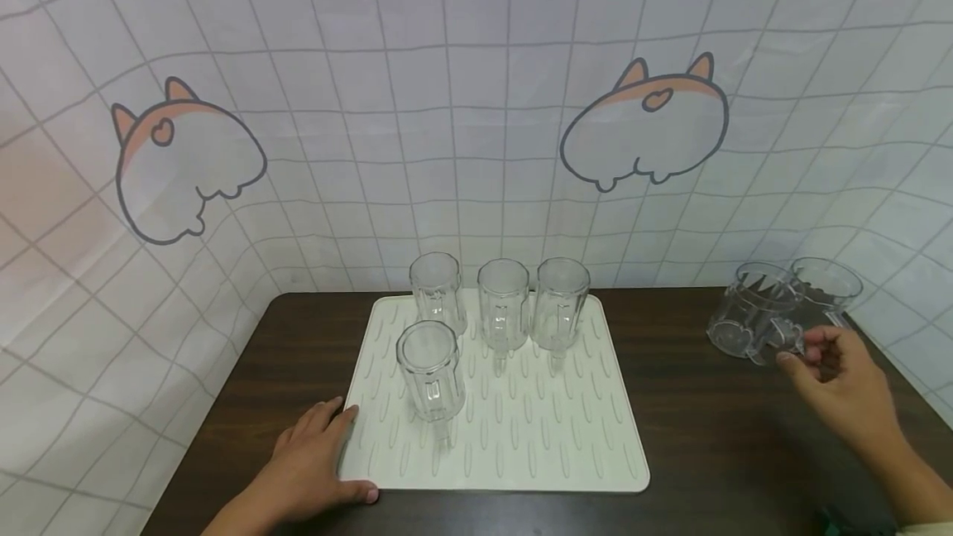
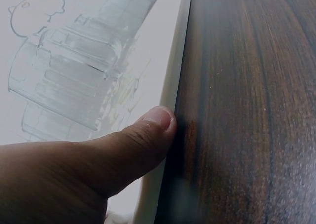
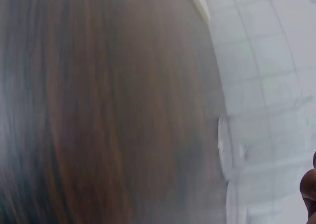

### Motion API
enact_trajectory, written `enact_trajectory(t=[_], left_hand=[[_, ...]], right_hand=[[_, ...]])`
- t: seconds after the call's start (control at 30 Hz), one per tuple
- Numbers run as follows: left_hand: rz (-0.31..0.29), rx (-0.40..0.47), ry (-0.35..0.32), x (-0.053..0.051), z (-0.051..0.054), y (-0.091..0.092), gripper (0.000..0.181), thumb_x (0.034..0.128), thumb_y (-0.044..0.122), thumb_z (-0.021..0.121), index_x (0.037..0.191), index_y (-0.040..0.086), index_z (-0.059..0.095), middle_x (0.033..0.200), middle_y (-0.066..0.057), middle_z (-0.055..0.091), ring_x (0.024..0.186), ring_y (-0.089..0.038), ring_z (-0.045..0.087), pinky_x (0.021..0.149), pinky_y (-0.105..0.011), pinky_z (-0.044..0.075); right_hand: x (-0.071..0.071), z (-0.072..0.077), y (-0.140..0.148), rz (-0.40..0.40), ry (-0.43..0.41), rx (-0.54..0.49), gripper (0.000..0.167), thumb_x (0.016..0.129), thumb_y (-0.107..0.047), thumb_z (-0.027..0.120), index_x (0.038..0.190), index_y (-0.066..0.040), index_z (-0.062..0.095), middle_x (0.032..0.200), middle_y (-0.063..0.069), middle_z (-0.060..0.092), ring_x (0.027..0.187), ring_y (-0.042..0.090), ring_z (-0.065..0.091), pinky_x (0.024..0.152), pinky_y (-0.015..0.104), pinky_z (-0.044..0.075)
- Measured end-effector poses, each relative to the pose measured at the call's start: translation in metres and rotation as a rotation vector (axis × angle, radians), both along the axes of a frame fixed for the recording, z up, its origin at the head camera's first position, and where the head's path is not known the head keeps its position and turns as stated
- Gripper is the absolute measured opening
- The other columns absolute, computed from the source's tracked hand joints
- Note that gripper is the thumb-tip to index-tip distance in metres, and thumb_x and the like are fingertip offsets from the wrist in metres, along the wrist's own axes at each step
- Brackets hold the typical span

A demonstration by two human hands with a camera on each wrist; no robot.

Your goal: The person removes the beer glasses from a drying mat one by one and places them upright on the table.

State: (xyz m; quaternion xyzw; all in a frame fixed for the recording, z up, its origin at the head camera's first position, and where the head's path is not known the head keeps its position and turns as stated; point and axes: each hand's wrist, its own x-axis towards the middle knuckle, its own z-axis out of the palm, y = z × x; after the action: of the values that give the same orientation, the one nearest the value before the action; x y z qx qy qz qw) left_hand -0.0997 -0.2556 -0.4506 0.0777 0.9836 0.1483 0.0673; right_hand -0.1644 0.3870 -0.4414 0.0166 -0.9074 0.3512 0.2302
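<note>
Right hand (image 1: 852,387) at the handle of a clear, straight-sided glass mug (image 1: 754,313), right of the table; can't tell if the pinch is closed. Left hand (image 1: 308,457) touches the white ridged rectangular mat (image 1: 536,445), fingers loose. Grip firmly, lift clear of the second clear glass mug (image 1: 840,292).

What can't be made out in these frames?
Head: whether the right hand grips the left mug of the pair beside it or only nears its handle; fingers overlap clear glass.
Head: lower part of that pair's right mug, behind the hand and left mug.
Head: a dark green object, cut off by the bottom edge.
Right wrist: most of the right hand, cut off by the right edge.
Left wrist: most of the left hand, outside the frame.
</note>
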Motion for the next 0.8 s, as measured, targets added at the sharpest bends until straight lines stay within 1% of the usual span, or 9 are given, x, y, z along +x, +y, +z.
enact_trajectory(t=[0.1,0.2,0.3,0.47,0.6,0.7,0.8], left_hand=[[0.003,0.002,-0.007,0.000,0.002,0.000,0.121,0.0575,0.076,0.085,0.146,0.002,0.052,0.151,-0.028,0.042,0.138,-0.053,0.036,0.099,-0.076,0.032],[0.002,0.005,-0.004,0.000,0.002,0.000,0.120,0.0575,0.075,0.085,0.146,0.002,0.051,0.151,-0.028,0.042,0.138,-0.052,0.037,0.099,-0.076,0.032],[0.003,0.002,0.000,0.000,0.002,0.000,0.121,0.0569,0.075,0.086,0.146,0.001,0.052,0.150,-0.028,0.043,0.138,-0.052,0.037,0.099,-0.075,0.033],[0.002,-0.004,0.003,-0.001,0.000,-0.001,0.123,0.0554,0.076,0.086,0.146,0.000,0.051,0.149,-0.028,0.043,0.137,-0.052,0.038,0.098,-0.076,0.033],[0.002,-0.001,0.006,-0.001,-0.002,-0.001,0.125,0.0550,0.076,0.086,0.146,-0.001,0.050,0.149,-0.028,0.044,0.137,-0.051,0.039,0.098,-0.076,0.034],[0.006,0.003,0.019,0.000,-0.002,-0.001,0.127,0.0553,0.075,0.086,0.148,-0.003,0.048,0.150,-0.028,0.044,0.137,-0.050,0.039,0.099,-0.074,0.034],[0.010,0.004,0.039,0.002,-0.001,0.000,0.132,0.0550,0.074,0.087,0.149,-0.008,0.042,0.149,-0.028,0.044,0.137,-0.049,0.040,0.100,-0.072,0.035]], right_hand=[[0.001,0.007,-0.013,0.084,0.041,-0.015,0.037,0.093,-0.006,0.072,0.121,0.001,0.050,0.095,0.000,0.051,0.079,-0.008,0.050,0.066,0.007,0.042],[0.003,0.011,-0.029,0.161,0.066,-0.013,0.038,0.091,-0.003,0.073,0.123,0.001,0.052,0.093,-0.004,0.053,0.080,-0.004,0.052,0.069,0.006,0.042],[0.003,0.012,-0.044,0.240,0.080,-0.016,0.040,0.090,0.003,0.072,0.125,0.002,0.054,0.093,-0.003,0.056,0.081,-0.001,0.053,0.070,0.007,0.044],[0.001,0.008,-0.067,0.366,0.091,-0.030,0.047,0.087,0.011,0.072,0.129,0.002,0.053,0.094,0.000,0.057,0.081,0.003,0.055,0.069,0.011,0.045],[0.000,0.008,-0.086,0.417,0.092,-0.025,0.048,0.087,0.011,0.073,0.129,0.000,0.054,0.096,-0.001,0.057,0.081,0.005,0.055,0.066,0.015,0.045],[-0.002,0.010,-0.102,0.469,0.087,-0.049,0.045,0.088,0.010,0.072,0.128,0.000,0.054,0.096,-0.001,0.056,0.076,0.007,0.055,0.060,0.021,0.044],[-0.005,0.009,-0.116,0.527,0.088,-0.075,0.044,0.087,0.011,0.071,0.126,-0.002,0.054,0.096,-0.002,0.056,0.072,0.009,0.055,0.055,0.024,0.042]])
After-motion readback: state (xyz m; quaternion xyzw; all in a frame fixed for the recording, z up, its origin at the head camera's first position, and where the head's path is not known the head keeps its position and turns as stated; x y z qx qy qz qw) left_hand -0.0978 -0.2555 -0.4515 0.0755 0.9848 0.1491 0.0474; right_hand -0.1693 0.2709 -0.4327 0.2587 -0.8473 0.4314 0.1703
